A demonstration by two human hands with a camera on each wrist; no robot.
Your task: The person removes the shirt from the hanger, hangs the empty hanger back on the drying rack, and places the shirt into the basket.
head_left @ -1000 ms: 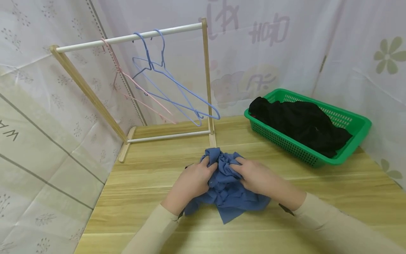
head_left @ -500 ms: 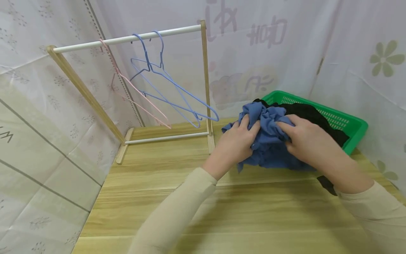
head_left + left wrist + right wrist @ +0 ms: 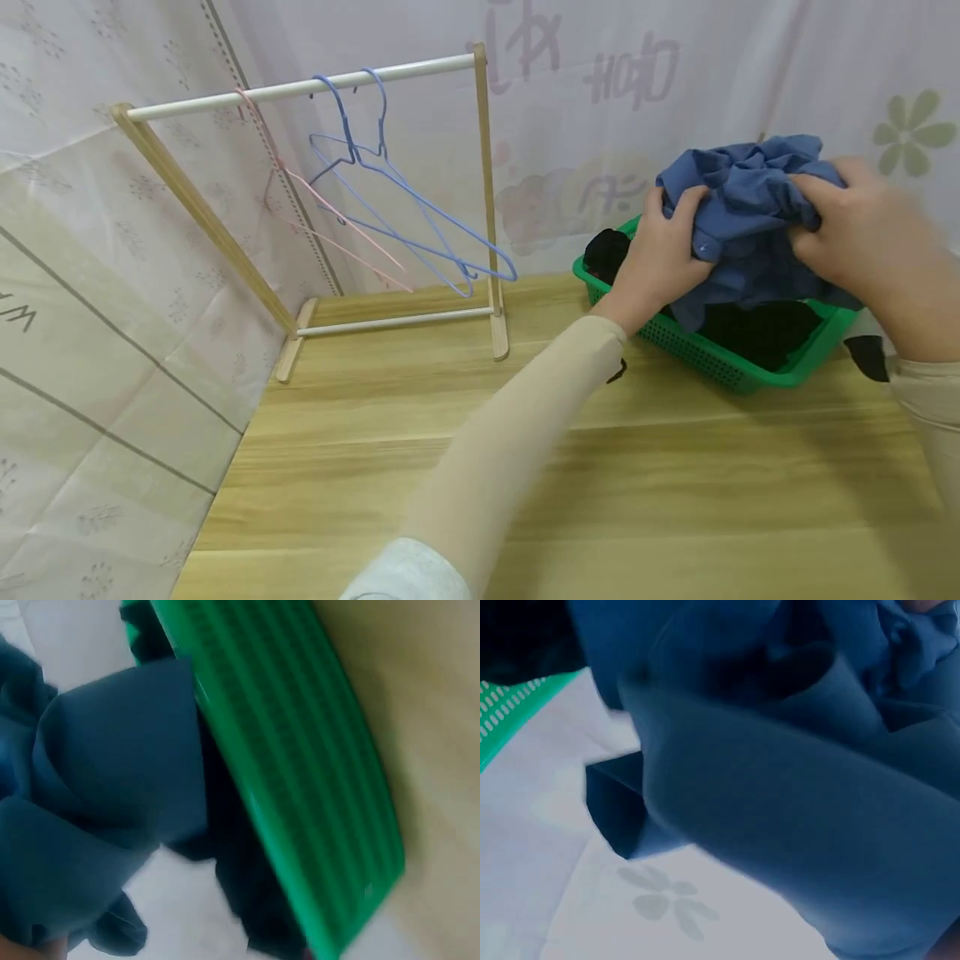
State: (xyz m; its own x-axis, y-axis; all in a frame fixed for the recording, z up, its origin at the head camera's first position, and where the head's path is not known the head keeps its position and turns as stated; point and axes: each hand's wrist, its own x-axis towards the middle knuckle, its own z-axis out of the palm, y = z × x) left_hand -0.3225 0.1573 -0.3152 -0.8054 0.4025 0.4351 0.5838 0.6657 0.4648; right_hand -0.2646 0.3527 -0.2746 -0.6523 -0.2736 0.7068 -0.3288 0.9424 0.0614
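A crumpled blue garment [image 3: 750,200], with a button visible on it, is held up over the green basket [image 3: 697,354] in the head view. My left hand [image 3: 660,258] grips its left side, thumb and fingers curled into the cloth. On the opposite side my right hand [image 3: 870,242], slightly blurred, pinches the bunched fabric. Black cloth [image 3: 757,333] lies in the basket, partly hidden beneath the blue garment. Folds of the blue garment [image 3: 127,750] hang beside the basket's wall [image 3: 300,750] in the left wrist view, and they fill much of the right wrist view.
A wooden rack with a white rail [image 3: 300,90] stands at the back left. Two blue hangers [image 3: 435,208] and a pink hanger [image 3: 337,225] hang from it. The wooden tabletop [image 3: 420,433] stretches in front; patterned curtains enclose the back and sides.
Both hands have carried the blue garment from the table's middle up and to the right, first to the basket's front side, now above it.
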